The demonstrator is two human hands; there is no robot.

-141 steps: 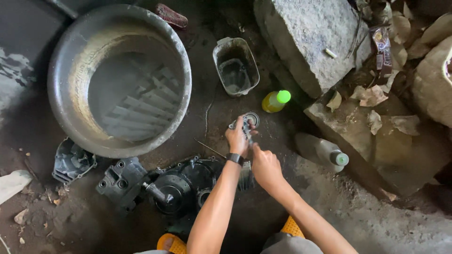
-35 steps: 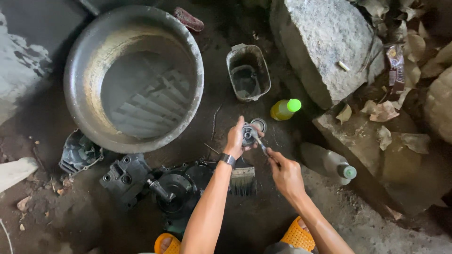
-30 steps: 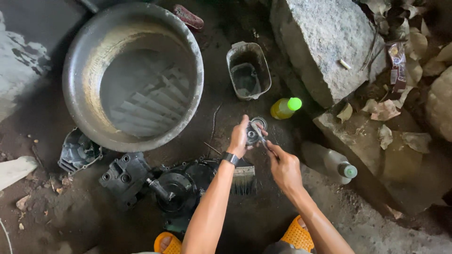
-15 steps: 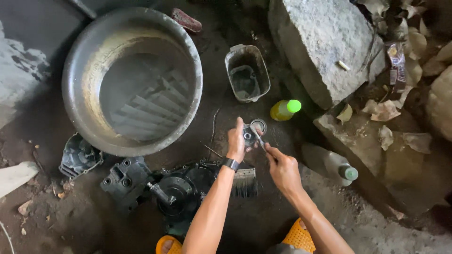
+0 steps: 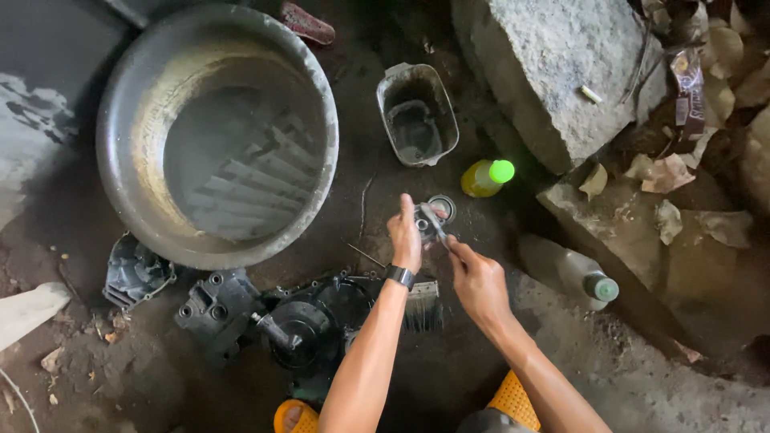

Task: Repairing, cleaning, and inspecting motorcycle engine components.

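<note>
Left hand [image 5: 406,237], wristwatch on wrist, clasped around small round grey metal part [image 5: 437,213], held above dirt floor [image 5: 385,200]. Right hand [image 5: 476,277] pinching thin metal tool [image 5: 434,223], tip against part. Just beyond: yellow bottle with green cap [image 5: 486,177], grimy plastic tub [image 5: 417,115]. Left: large metal basin [image 5: 215,132]; below: black engine cover [image 5: 309,321].

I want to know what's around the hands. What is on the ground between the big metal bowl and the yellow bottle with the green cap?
In the head view, a small grimy rectangular tub sits between the big metal bowl and the yellow bottle.
</note>
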